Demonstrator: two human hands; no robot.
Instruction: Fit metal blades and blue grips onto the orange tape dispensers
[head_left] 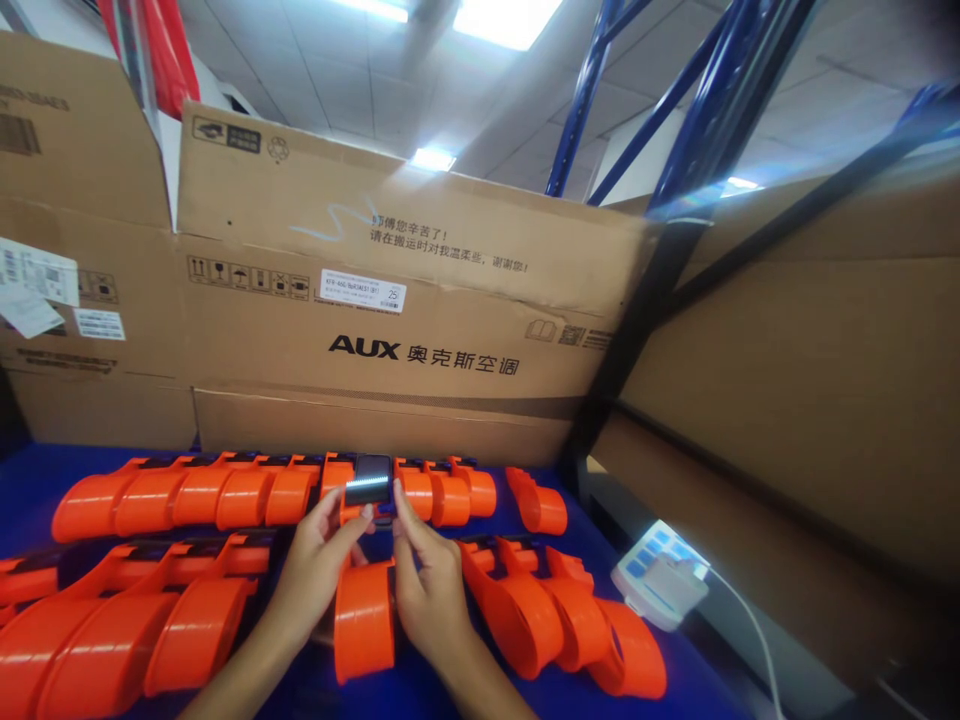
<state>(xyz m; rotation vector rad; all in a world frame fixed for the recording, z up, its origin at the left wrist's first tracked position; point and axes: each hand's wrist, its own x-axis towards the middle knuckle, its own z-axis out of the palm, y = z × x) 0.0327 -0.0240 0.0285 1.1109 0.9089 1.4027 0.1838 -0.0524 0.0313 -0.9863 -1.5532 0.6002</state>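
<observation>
Both hands grip a small black rectangular device with a glossy face, joined to an orange curved band, in the middle of the view. My left hand pinches its left side, thumb at the lower edge. My right hand closes on its right edge. Below, between the hands, hangs a wide orange loop; whether it belongs to the held piece I cannot tell. Similar orange bands with dark parts on top lie about: a back row, a front-left group and a front-right group.
The bands lie on a blue surface. Behind stands a large cardboard box panel with printing. A dark post of a blue rack rises on the right. Near it sits a white power strip with a plug and a white cable.
</observation>
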